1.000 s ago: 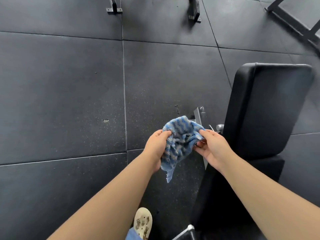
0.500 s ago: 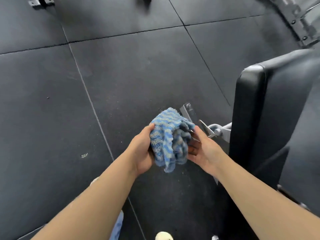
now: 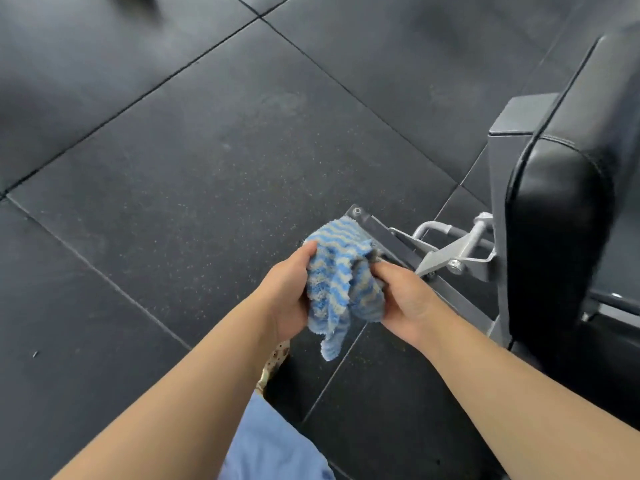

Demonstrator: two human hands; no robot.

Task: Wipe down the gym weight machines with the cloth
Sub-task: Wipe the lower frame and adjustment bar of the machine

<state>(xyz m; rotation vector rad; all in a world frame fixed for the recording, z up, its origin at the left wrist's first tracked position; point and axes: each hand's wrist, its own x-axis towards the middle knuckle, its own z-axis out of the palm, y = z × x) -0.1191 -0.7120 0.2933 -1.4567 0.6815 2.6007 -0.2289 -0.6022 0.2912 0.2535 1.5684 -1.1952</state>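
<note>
A blue and grey striped cloth [image 3: 341, 278] is bunched between both hands in front of me, above the floor. My left hand [image 3: 287, 292] grips its left side with curled fingers. My right hand [image 3: 405, 299] grips its right side, fingers tucked into the folds. One corner of the cloth hangs down below the hands. To the right stands the weight machine, with a black padded back rest [image 3: 568, 216] and a grey metal lever and bracket [image 3: 450, 251] just beyond my right hand.
Black rubber floor tiles [image 3: 207, 150] with visible seams cover the ground to the left and ahead. The machine's dark frame base [image 3: 460, 306] runs along the floor under my right hand. My blue trouser leg [image 3: 273, 441] and a shoe [image 3: 273, 365] show below.
My view has swung left and closer, so the pad now sits further right. Both hands have gathered the cloth tighter, and a corner now hangs lower.
</note>
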